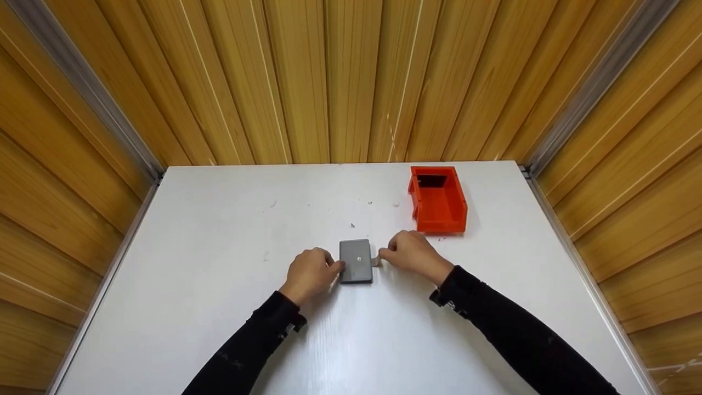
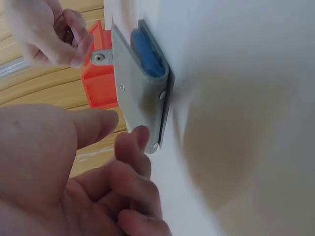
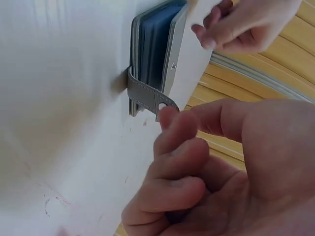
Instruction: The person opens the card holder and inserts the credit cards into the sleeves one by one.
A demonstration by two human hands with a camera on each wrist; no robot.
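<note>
A grey card holder with a small metal emblem lies on the white table between the two hands. Blue sleeves show inside its cover, and rivets line the spine. My left hand is at the spine side, its thumb overlapping the cover's edge in the head view; in the left wrist view thumb and index finger stand apart, other fingers loosely curled. On the opposite side my right hand pinches the end of the snap strap, which sticks out from the holder. Its remaining fingers are curled.
An orange-red open bin stands at the back right of the table, just beyond the right hand. Small dark specks and scuffs mark the tabletop. Wood-patterned walls with metal corner posts enclose the back and sides.
</note>
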